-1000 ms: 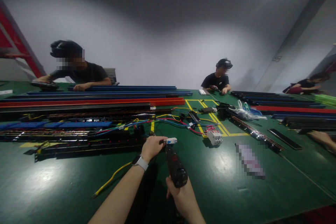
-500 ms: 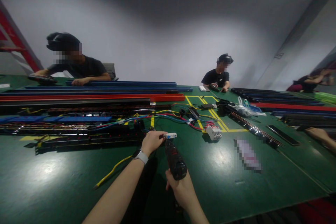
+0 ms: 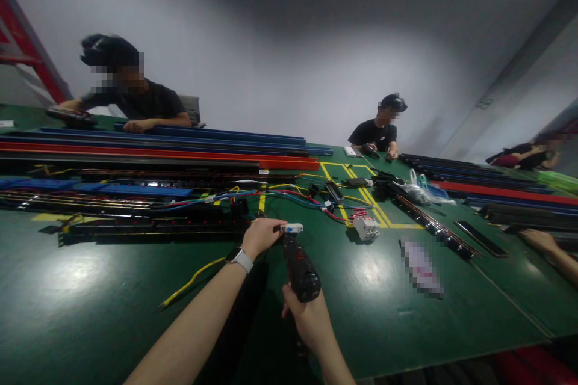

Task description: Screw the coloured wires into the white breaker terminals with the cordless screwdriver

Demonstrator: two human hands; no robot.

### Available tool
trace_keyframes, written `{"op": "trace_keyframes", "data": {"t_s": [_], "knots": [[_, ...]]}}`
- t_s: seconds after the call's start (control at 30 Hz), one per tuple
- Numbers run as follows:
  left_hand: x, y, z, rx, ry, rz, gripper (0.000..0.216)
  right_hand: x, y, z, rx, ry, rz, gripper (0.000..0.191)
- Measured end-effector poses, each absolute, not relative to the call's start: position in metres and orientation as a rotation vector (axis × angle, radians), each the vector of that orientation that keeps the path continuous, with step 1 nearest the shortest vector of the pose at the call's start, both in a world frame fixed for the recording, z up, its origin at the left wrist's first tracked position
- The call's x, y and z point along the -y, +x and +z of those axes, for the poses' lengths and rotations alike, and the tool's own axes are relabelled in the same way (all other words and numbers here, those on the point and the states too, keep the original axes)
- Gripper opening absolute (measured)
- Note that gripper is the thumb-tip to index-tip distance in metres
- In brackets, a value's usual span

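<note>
White module [image 3: 294,228] is at the front end of the black driver [image 3: 301,271]; whether they touch, I cannot tell. From left, the left hand [image 3: 259,238] pinches its left end. It seems light, stiff and rather smooth, so better hold its sides. Next, the right hand [image 3: 311,317] wraps the driver's handle.

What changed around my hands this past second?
The view tilted, putting the left hand and right hand slightly higher in the picture. Nothing was grasped or released: the left hand still holds the white circuit breaker, the right hand the power driver. The yellow cable stayed put.
</note>
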State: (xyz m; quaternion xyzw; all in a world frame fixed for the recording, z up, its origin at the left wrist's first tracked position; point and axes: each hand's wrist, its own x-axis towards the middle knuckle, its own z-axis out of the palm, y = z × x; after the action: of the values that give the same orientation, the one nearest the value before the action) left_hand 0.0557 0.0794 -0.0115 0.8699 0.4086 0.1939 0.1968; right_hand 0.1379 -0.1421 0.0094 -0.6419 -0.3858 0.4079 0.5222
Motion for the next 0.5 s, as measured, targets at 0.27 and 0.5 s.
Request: {"op": "trace_keyframes", "data": {"t_s": [0.27, 0.5], "knots": [[-0.0768, 0.0544, -0.0067, -1.120, 2.446, 0.552, 0.033, 0.1425, 0.1378, 0.0099, 0.928, -1.557, 0.972, 0.026], [-0.0777, 0.0545, -0.0083, -1.128, 2.425, 0.561, 0.032, 0.1438, 0.1377, 0.0086, 0.962, -1.539, 0.956, 0.028]]}}
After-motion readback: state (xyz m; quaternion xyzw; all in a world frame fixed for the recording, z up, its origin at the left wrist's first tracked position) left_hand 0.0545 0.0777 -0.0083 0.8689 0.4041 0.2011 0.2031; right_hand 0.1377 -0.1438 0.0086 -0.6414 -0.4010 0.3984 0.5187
